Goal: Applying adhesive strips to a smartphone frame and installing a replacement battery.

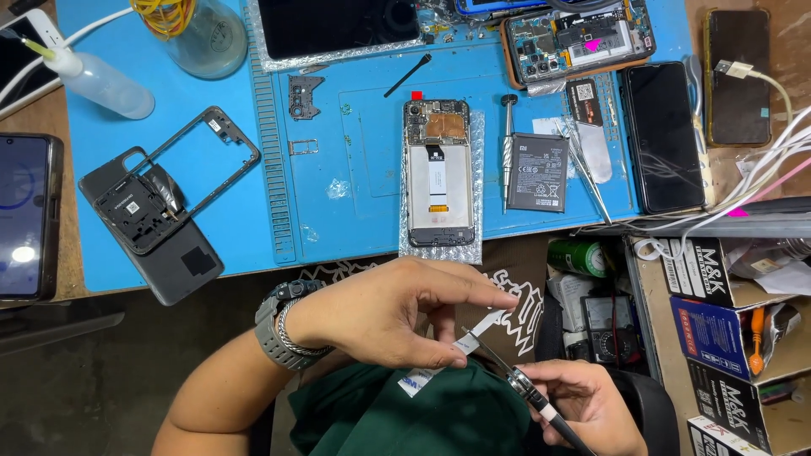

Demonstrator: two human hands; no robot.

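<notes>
L hand (384, 312) is pinching a small white strip (473, 333) betw thumb and fingertips, fingers closed on it, wrist wearing a grey watch (279, 325) and a metal bracelet. R hand (587, 405) is curled shut round the handle of a pair of tweezers (507, 371), whose tip is meeting the strip just under the L fingers. Both hands are hovering low in front of the green shirt, off the bench edge (well below the mat). On the blue mat (338, 169) an opened phone (438, 173) is lying face down on bubble wrap (439, 252), w/ a screwdriver (507, 148) and a loose battery (538, 171) just beside it to the right. A dark back cover (182, 257) and a bare phone frame (203, 152) are sitting at the left, overlapping. A clear squeeze bottle (106, 84) is lying near the top left
</notes>
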